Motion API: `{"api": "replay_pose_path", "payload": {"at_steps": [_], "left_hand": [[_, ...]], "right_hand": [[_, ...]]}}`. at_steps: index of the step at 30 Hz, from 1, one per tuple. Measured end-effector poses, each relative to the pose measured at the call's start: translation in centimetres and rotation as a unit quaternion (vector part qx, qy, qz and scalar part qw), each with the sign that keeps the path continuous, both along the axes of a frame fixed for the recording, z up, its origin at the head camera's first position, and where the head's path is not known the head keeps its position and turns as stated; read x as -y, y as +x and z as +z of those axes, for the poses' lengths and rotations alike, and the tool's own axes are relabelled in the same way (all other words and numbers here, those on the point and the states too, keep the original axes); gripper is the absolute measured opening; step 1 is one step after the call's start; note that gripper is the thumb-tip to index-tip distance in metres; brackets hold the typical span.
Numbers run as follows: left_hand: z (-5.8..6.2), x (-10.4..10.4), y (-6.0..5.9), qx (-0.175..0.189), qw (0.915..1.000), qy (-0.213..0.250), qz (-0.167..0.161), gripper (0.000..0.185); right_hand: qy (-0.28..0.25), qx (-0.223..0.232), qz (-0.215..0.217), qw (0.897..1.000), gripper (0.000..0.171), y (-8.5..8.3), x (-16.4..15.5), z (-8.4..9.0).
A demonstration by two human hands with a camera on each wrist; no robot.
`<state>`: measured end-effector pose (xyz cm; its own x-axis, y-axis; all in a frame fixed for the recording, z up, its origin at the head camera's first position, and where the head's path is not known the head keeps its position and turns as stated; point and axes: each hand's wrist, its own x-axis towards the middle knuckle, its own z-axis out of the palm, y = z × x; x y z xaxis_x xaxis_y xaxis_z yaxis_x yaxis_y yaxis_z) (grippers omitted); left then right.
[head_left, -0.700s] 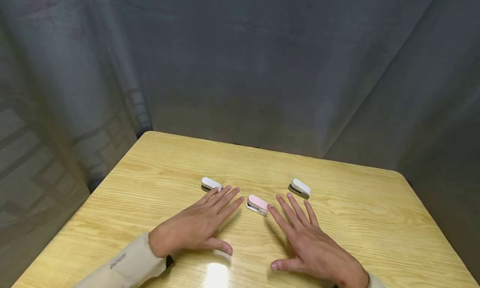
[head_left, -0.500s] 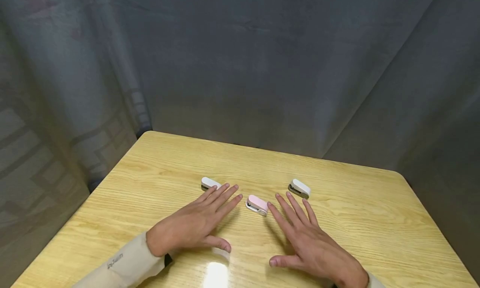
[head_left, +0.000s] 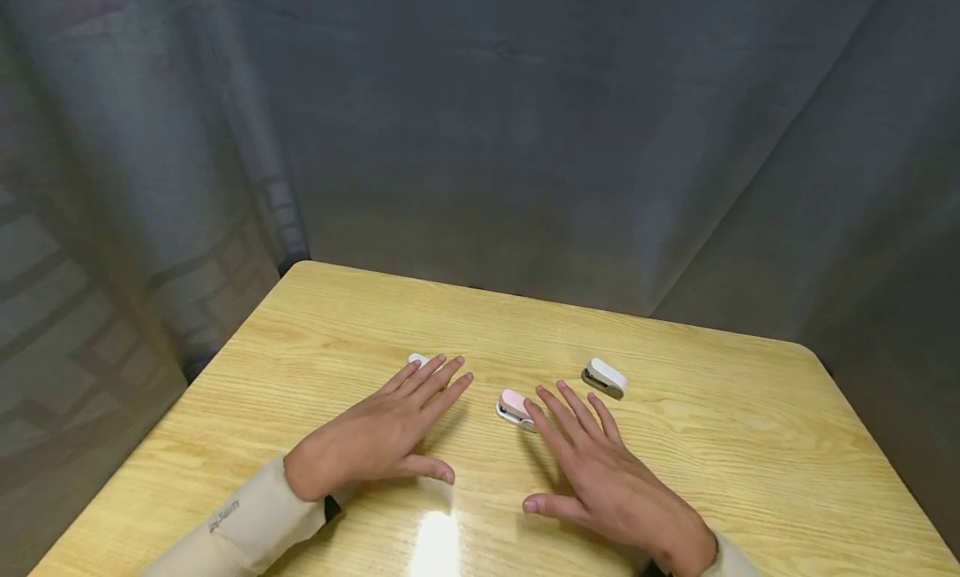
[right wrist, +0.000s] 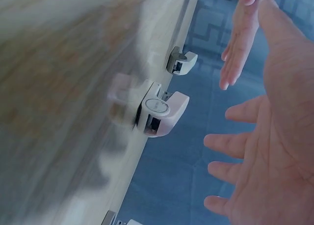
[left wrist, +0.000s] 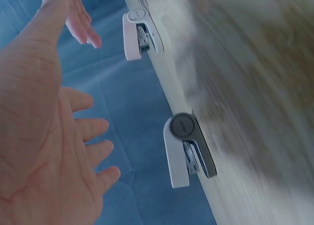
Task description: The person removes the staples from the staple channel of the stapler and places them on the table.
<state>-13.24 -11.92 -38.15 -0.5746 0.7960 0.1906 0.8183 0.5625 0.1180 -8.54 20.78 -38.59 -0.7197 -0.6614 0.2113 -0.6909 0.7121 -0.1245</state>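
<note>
— Staplers, then; how would they handle, going left to right?

— Leftmost is a small white plastic stapler with a dark base [head_left: 417, 360], half hidden behind the left hand's fingertips [head_left: 438, 365]; next, near the middle of the pale wooden table [head_left: 315, 327], a small pink-topped plastic stapler [head_left: 513, 405], just beside the right hand's fingertips [head_left: 542, 400], touching or not I cannot tell; furthest right, a second small white plastic stapler with a dark base [head_left: 604, 378], apart from both hands; I judge all three light, stiff and smooth-shelled, liable to skid on the glossy top; best pinched across the two long sides, thumb against forefinger, not by the hinged lid, which would likely lift.

— And the hands?

— Left hand [head_left: 378, 431] lies flat above the wood, fingers straight and spread, holding nothing; right hand [head_left: 600, 477] the same, fingers long and splayed, thumb out to the side, empty.

— Count?

— Three staplers: two white, one pink; two hands, each in a beige sleeve [head_left: 240, 523]; one table; grey curtain [head_left: 525, 127] behind.
</note>
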Motion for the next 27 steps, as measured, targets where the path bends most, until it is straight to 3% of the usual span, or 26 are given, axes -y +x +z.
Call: {"api": "replay_pose_path", "payload": {"at_steps": [8,18,27], "left_hand": [[0.0,1.0,-0.5,0.015,0.9994,-0.007,0.029,0.104],[1.4,2.9,-3.3,0.07,0.9949,0.023,0.069,0.102],[0.7,5.0,-4.8,0.123,0.9868,0.059,0.088,0.096]], "right_hand": [[-0.011,0.027,-0.002,1.0,0.093,-1.1,1.6,-0.2],[-0.027,0.03,-0.02,0.999,0.091,-3.1,3.7,0.5],[-0.04,0.046,-0.016,0.998,0.089,-4.1,5.8,0.4]]}}
